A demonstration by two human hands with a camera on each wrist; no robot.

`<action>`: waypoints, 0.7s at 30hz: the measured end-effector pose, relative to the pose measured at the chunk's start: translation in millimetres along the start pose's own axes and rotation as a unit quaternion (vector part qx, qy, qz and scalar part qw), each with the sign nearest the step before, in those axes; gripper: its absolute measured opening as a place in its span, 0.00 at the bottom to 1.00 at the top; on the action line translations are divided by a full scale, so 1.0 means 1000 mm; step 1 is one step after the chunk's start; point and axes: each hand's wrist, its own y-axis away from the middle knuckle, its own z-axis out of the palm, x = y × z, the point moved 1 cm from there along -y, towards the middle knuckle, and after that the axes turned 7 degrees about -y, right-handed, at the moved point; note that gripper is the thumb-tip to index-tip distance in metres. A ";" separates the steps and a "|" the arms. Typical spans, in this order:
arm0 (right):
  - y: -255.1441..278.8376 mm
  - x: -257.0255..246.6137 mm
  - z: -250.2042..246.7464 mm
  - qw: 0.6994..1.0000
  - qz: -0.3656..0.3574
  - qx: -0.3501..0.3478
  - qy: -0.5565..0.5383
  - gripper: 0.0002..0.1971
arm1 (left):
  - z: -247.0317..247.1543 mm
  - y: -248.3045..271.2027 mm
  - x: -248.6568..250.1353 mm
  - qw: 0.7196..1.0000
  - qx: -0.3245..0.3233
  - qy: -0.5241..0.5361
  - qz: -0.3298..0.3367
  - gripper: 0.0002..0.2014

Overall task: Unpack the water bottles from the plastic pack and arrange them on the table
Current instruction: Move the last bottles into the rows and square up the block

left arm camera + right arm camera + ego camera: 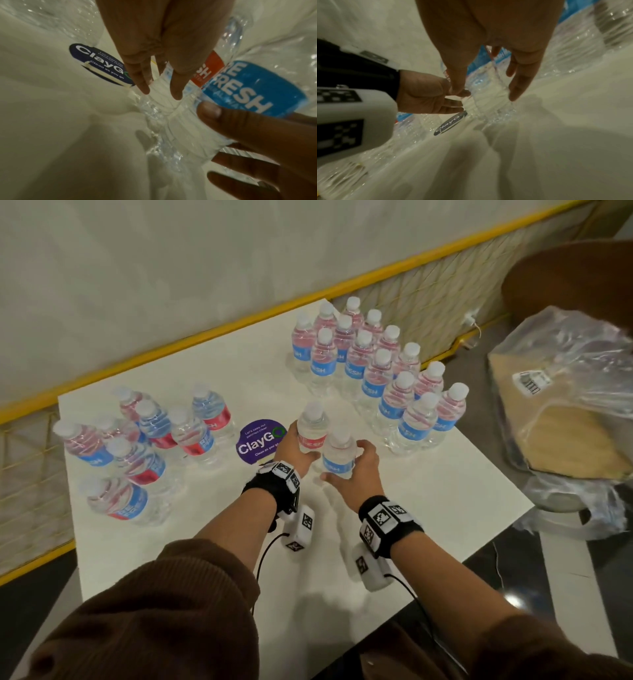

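Note:
In the head view my left hand [295, 447] grips an upright red-labelled water bottle [311, 429]. Right beside it, my right hand [358, 469] grips a blue-labelled bottle [338, 456]; the two bottles touch near the middle of the white table [428, 491]. The left wrist view shows my left hand [161, 86] curled round the clear lower part of the red-labelled bottle [208, 67], with the blue-labelled bottle [254, 92] next to it. In the right wrist view my right hand [488, 86] wraps its bottle [488, 98]. The plastic pack [565, 392] lies slack at the right.
Several bottles stand in tidy rows [373, 364] at the back right. Several more stand and lean loosely [144, 440] at the left. A purple ClayGo sticker [257, 441] lies just left of my hands. A yellow rail [205, 333] runs behind the table.

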 end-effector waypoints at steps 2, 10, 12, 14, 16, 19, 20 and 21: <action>-0.010 0.003 0.000 0.999 0.008 -0.003 -0.051 0.41 | 0.000 -0.005 0.002 0.999 0.035 -0.013 0.003 0.34; -0.045 0.015 -0.009 0.999 0.015 -0.040 -0.011 0.41 | 0.013 -0.014 -0.007 0.996 0.079 0.036 -0.032 0.33; -0.051 0.017 -0.004 0.999 0.025 -0.047 0.003 0.43 | 0.012 -0.020 -0.013 0.997 0.050 0.053 -0.026 0.38; -0.056 0.018 0.000 0.999 0.036 -0.030 0.010 0.40 | 0.010 -0.026 -0.013 0.999 0.021 0.027 -0.005 0.41; -0.060 0.018 0.003 0.999 0.048 -0.006 0.006 0.36 | 0.008 -0.032 -0.014 1.000 0.000 -0.012 0.007 0.36; -0.066 0.017 0.006 0.997 0.066 0.029 -0.013 0.35 | 0.010 -0.043 -0.009 1.000 0.017 0.005 0.004 0.31; -0.069 0.017 0.006 0.996 0.073 0.043 -0.010 0.35 | 0.011 -0.047 -0.005 1.000 0.028 0.004 -0.002 0.31; -0.070 0.018 0.006 0.995 0.082 0.056 -0.006 0.35 | 0.013 -0.050 -0.002 0.999 0.040 0.002 -0.007 0.32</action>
